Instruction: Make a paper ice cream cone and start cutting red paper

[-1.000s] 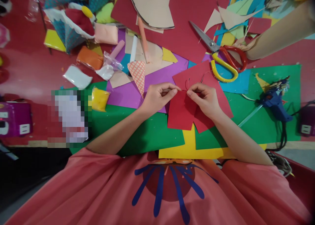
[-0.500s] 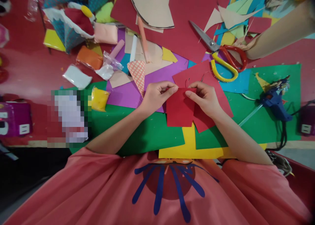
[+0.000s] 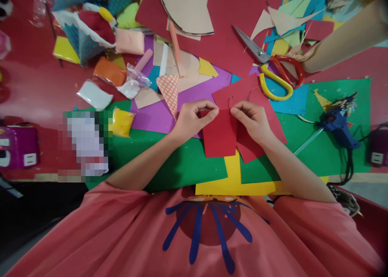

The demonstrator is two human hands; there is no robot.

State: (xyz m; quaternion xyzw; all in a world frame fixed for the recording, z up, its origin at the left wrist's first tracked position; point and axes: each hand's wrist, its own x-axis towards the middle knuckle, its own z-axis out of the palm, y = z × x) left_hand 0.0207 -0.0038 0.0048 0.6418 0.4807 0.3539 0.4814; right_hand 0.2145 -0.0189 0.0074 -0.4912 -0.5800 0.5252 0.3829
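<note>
Between my hands hangs a small rectangular piece of red craft sheet (image 3: 220, 133). My left hand (image 3: 195, 117) pinches its upper left corner between thumb and fingers. At the upper right corner, the thumb and fingertips of my right hand (image 3: 251, 119) are pressed together on the same piece. A larger red sheet (image 3: 260, 107) lies on the table behind and under my right hand. Thin dark curved bits stick up just beyond my fingertips. Past my right hand lie large scissors (image 3: 266, 61), blades apart, with one yellow and one red handle.
A blue glue gun (image 3: 339, 127) with a clear glue stick rests on a green sheet (image 3: 182, 156) at the right. To the left are several clay packets, among them a yellow one (image 3: 123, 122), and a patterned cone (image 3: 85, 34). A paper roll (image 3: 348, 36) lies at upper right.
The small red piece has shifted slightly left between my hands. My right fingertips have slid toward its upper right corner, with the thumb no longer lying over its front.
</note>
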